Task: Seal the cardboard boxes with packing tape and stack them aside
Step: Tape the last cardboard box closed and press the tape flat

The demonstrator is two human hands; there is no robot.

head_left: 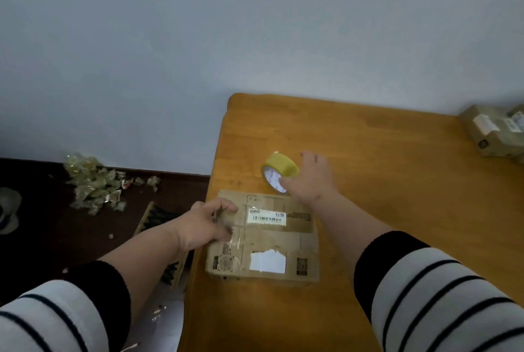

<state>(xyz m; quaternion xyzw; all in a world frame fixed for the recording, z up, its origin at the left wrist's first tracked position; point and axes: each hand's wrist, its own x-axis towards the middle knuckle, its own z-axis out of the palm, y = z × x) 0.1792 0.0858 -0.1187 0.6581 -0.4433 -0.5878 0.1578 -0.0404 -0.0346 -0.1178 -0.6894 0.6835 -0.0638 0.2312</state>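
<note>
Head view: 1 cardboard box (263,238) flat on the near left corner of an orange wooden table (382,181), flaps closed, a white barcode label and a torn white patch on its top, a strip of clear tape across the left part of the lid. Left hand (208,222) on the box's left edge, fingers curled over the end of that strip, thumb side toward the camera; whether pinching the tape or only pressing it down, cannot tell. Right hand (310,178) beyond the box's far edge, fingers loosely spread, thumb touching the white core of a yellow tape roll (279,171); no closed grasp visible. Roll standing tilted on its rim, just beside the box's far edge. More cardboard boxes (494,130) piled at the table's far right edge, well apart from the hands. Striped sleeves with black cuffs on both forearms. Crumpled tape scraps (95,183) heaped on the dark floor by the wall, left of the table.
</note>
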